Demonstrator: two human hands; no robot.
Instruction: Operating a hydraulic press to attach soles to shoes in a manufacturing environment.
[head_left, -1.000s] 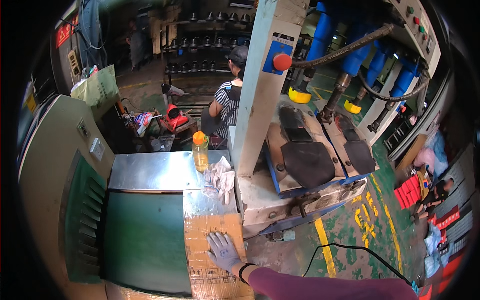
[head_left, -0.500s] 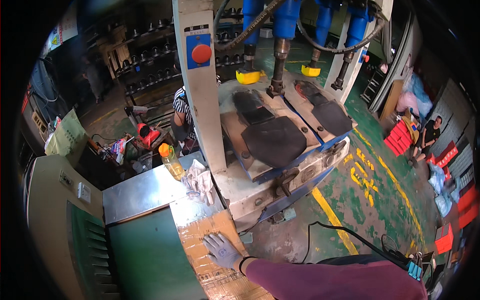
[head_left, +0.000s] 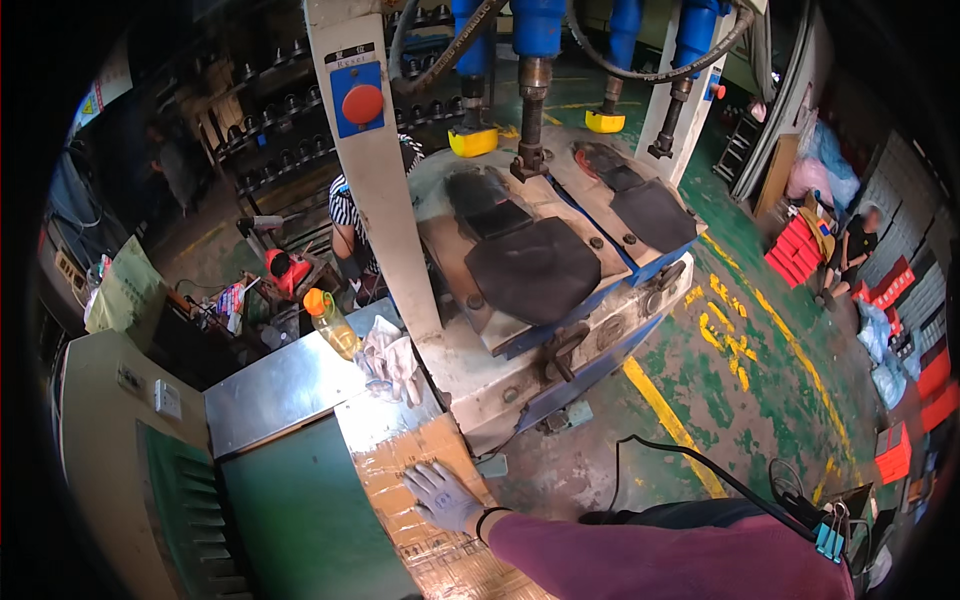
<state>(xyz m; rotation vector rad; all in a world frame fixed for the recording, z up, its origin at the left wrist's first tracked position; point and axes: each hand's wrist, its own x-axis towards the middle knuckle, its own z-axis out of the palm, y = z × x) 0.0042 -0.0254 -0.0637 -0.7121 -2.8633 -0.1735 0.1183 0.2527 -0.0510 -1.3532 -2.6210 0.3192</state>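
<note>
Clock directions taken from the right hand. Right hand, grey glove, lay palm down on the taped brown cardboard; fingers straight and a little spread, nothing gripped. Cardboard ran from just past the fingertips down toward 6 o'clock. Dark wristband at the cuff, purple sleeve out toward 4 o'clock. Left hand out of view, couldn't tell its state.

At 9 o'clock, green flat surface alongside the cardboard, then the slatted green panel. At 10, shiny metal plate. At 11, bottle with orange cap and yellow liquid, just beside crumpled pale cloth.

Near 12, red button on the machine's pale post; person in striped top partly behind that post. At 1, machine bed with two black pads, blue cylinders above, well apart from the hand. At 2, red boxes near a seated person, far off. Between 2 and 3, yellow floor line. At 3, teal clip near a black cable.
</note>
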